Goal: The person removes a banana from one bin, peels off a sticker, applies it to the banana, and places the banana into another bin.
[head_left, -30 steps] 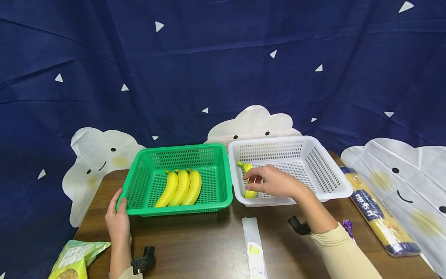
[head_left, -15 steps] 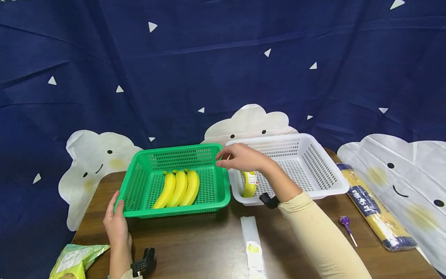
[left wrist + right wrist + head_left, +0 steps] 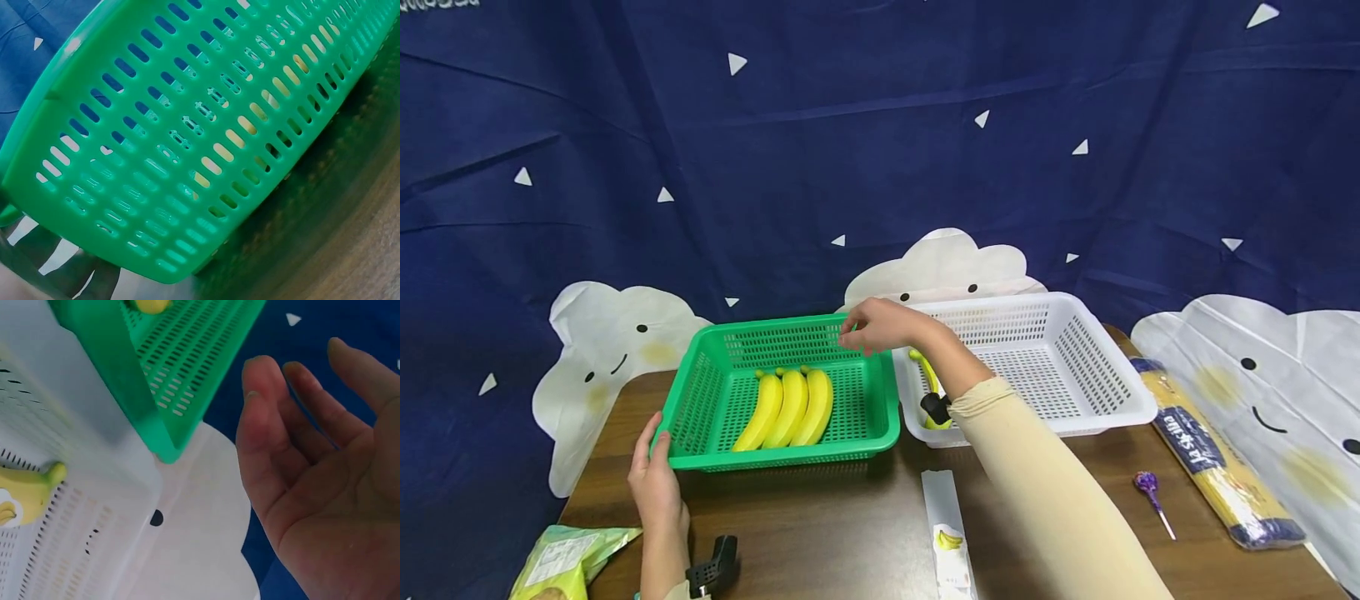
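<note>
Head view: a brown table [image 3: 850, 533] stands before a dark blue backdrop [image 3: 880, 150] printed with white triangles and smiling clouds. Two slotted plastic baskets sit side by side at the table's far half, their adjoining rims touching or nearly so. The green basket [image 3: 700, 392] on the left holds three yellow bananas [image 3: 790, 407] lying side by side, stems toward the far wall. The white basket [image 3: 1075, 358] on the right holds a single banana [image 3: 925, 375] against its left wall, partly hidden by the right forearm and its wrist camera.

The left hand [image 3: 657, 483] rests on the near left corner of the green basket, thumb against the rim; whether the fingers curl under the rim cannot be told from this view, and the left wrist view shows only the basket's slotted wall [image 3: 187, 156] from close by, with no fingers visible.

The right hand [image 3: 880, 327], on a cream sleeve [image 3: 1037, 492], hovers above the far right corner of the green basket, near where the two baskets meet. In the right wrist view its palm [image 3: 331, 487] faces the camera with fingers extended, slightly bent and loosely spread, holding nothing; the green basket's corner [image 3: 162, 450] and the stem end of the lone banana [image 3: 28, 490] lie beyond it.

Elsewhere on the table: a flat white packet with a banana label [image 3: 947, 542] at near centre, a purple lollipop [image 3: 1148, 487] to its right, a long packet of spaghetti [image 3: 1210, 454] along the right edge, and a green snack bag [image 3: 568, 562] at the near left corner
</note>
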